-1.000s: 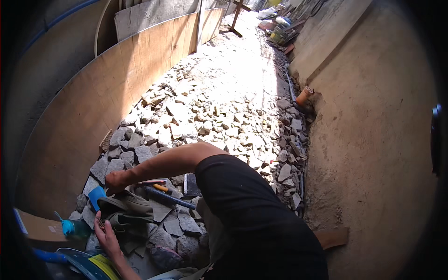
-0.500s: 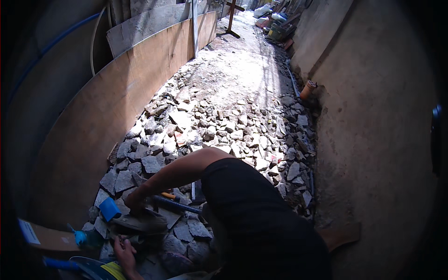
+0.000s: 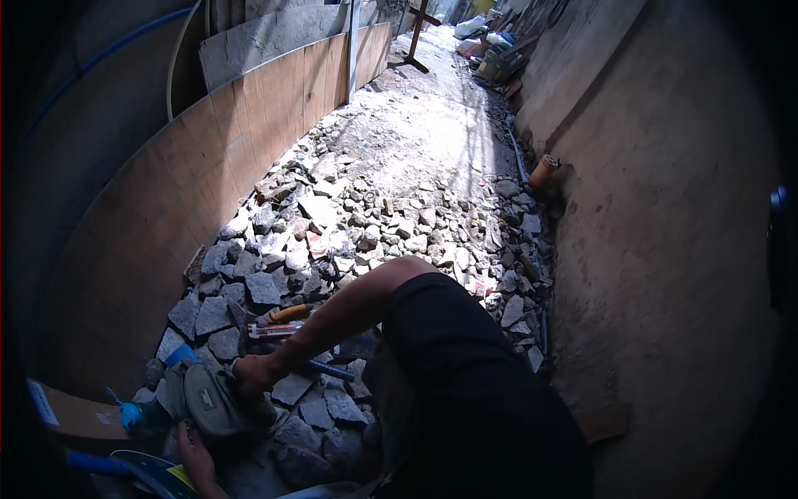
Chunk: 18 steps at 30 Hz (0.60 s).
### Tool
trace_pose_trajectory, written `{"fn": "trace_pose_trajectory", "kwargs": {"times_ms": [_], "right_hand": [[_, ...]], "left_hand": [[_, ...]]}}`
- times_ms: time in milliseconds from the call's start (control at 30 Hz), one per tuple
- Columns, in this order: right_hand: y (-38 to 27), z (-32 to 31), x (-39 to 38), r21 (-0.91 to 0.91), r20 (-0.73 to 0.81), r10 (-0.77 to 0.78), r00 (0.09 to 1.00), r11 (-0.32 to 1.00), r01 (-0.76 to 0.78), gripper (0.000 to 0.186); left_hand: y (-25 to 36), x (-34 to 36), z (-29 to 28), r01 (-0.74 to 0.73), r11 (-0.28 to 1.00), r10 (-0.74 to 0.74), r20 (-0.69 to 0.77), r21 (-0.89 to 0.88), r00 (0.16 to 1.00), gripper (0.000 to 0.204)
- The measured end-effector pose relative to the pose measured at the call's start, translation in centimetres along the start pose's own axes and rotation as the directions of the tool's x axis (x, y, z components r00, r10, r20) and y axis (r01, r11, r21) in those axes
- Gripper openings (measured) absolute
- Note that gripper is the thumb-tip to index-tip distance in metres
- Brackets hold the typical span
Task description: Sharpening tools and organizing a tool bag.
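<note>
A grey-green zippered bag (image 3: pixel 214 401) is tilted up over the broken stones at the lower left. My right hand (image 3: pixel 254 373) is closed on its upper right edge, its fingertips partly hidden. Below it, my left hand (image 3: pixel 193 453) grips the bag's lower edge, with the fingers in shadow. Close by on the stones lie a yellow-handled tool (image 3: pixel 289 313), a flat red and white package (image 3: pixel 274 330) and a dark blue bar (image 3: pixel 331 369), partly behind my right forearm. A blue box (image 3: pixel 181 355) shows behind the bag.
Jagged rubble (image 3: pixel 374 224) covers the passage floor. A curved wooden board (image 3: pixel 166 200) borders the left side; a plaster wall (image 3: pixel 657 224) rises on the right, with an orange pipe end (image 3: pixel 544 170) beside it. A cardboard box (image 3: pixel 79 412) and turquoise-topped item (image 3: pixel 131 413) stand lower left.
The bag has been raised and turned from lying flat, showing its front. My right hand has shifted down onto its edge. The yellow-handled tool and package show more fully.
</note>
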State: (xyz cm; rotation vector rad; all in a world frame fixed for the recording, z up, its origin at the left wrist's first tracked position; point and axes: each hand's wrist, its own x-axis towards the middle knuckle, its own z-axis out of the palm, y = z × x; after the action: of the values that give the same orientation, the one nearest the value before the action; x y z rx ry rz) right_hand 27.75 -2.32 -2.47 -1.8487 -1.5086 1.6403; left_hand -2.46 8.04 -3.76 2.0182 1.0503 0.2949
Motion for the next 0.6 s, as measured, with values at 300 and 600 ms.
{"fn": "trace_pose_trajectory", "kwargs": {"times_ms": [300,600], "right_hand": [[6.8,-8.2,5.8,-0.256,-0.288,-0.399,0.871,0.908,0.331,0.029],[11.6,-40.2,-21.7,0.235,-0.966,0.143,-0.217,0.837,-0.494,0.081]], "left_hand": [[-4.2,0.4,1.1,0.146,0.970,-0.150,-0.006,-0.192,0.989,0.054],[-4.5,0.3,-0.2,0.088,0.957,-0.176,-0.314,-0.275,0.933,0.039]]}}
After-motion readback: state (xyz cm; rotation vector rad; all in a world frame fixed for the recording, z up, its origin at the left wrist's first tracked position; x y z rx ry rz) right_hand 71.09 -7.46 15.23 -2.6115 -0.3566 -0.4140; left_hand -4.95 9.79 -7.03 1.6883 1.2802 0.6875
